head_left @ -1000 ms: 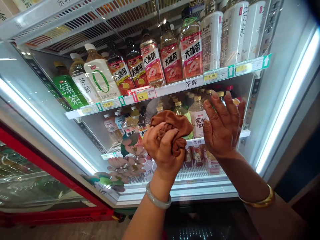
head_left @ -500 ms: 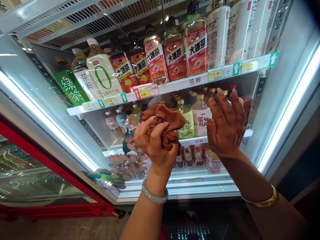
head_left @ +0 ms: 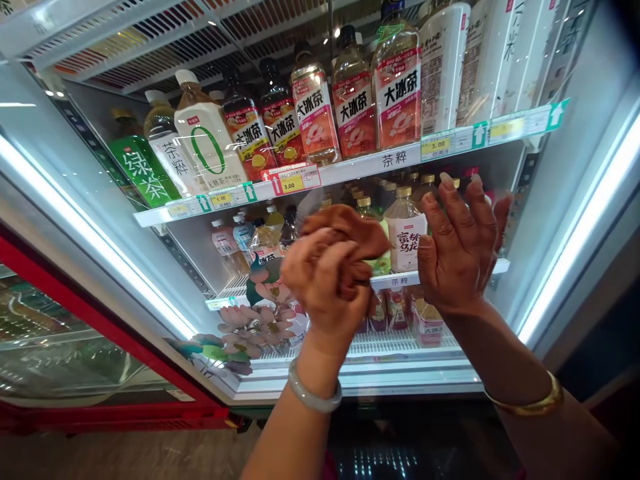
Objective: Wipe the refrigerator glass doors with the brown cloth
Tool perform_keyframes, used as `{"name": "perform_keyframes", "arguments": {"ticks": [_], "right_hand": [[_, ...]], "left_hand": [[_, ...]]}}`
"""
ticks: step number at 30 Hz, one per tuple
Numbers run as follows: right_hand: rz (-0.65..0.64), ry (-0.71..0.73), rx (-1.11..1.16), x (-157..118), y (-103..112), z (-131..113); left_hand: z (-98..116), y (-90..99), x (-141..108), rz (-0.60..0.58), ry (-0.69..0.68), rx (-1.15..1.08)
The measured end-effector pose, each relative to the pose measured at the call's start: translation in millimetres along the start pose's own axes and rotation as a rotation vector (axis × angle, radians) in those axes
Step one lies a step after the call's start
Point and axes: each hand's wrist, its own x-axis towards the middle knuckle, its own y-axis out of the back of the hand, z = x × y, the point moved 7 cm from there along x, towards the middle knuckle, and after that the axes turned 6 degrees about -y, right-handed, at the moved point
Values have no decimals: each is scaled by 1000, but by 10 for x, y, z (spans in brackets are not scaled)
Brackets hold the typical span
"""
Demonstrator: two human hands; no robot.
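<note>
Here's the lit drinks cooler (head_left: 560, 207), filling the view behind all the fingers, its upper shelf (head_left: 350, 171) running above the fingertips with a full row of bottles. Up comes the right hand (head_left: 457, 250), palm to the glass, fingers extended and spread, thumb out to the side, nothing in its grasp; whether the palm touches the pane I can't tell. And the left hand (head_left: 323, 283), a little blurred, has its fingers curled in tight, clamped on the brown cloth (head_left: 367, 233), which bunches under them and flares out past the knuckles toward the right thumb. Between that cloth and the right thumb, behind both, sits a pale-labelled bottle (head_left: 406, 233). Below the fingers, a gold bangle (head_left: 543, 401) circles the right forearm, a pale bangle (head_left: 313, 393) the left wrist.
</note>
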Motion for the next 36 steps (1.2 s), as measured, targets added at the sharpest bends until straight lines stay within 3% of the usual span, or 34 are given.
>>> {"name": "perform_keyframes", "arguments": {"ticks": [2,4,9,12,14,16,21,23,27,31,33,36], "right_hand": [[-7,-10,-3,4,-1,-1],[-21,-25,-16,8,-9,2],[-2,-32,-5,10,-3,0],[-9,-27,6,2,-12,10],[-22,-25,-7,-3,-21,19],[-34,-22,-22,-6,-24,23],[-38,-14,-10,-3,-17,14],[-33,-11,-2,-1,-17,7],[-3,-17,25,0,-9,8],[20,0,43,9,7,21],[25,-16,53,28,9,36],[53,-30,107,56,11,-28]], "left_hand": [[-180,127,90,59,89,65],[-225,160,77,86,81,86],[96,-83,-305,39,-113,42],[258,-241,-470,-54,-193,-15],[264,-260,-434,-107,-250,-28],[144,-159,-285,-71,-244,-6],[-321,191,24,116,32,114],[-292,181,-18,108,18,126],[-13,0,-304,52,-88,85],[199,-155,-477,-78,-191,-9],[177,-123,-416,-107,-206,-9],[-75,76,-190,-52,-110,22]]}}
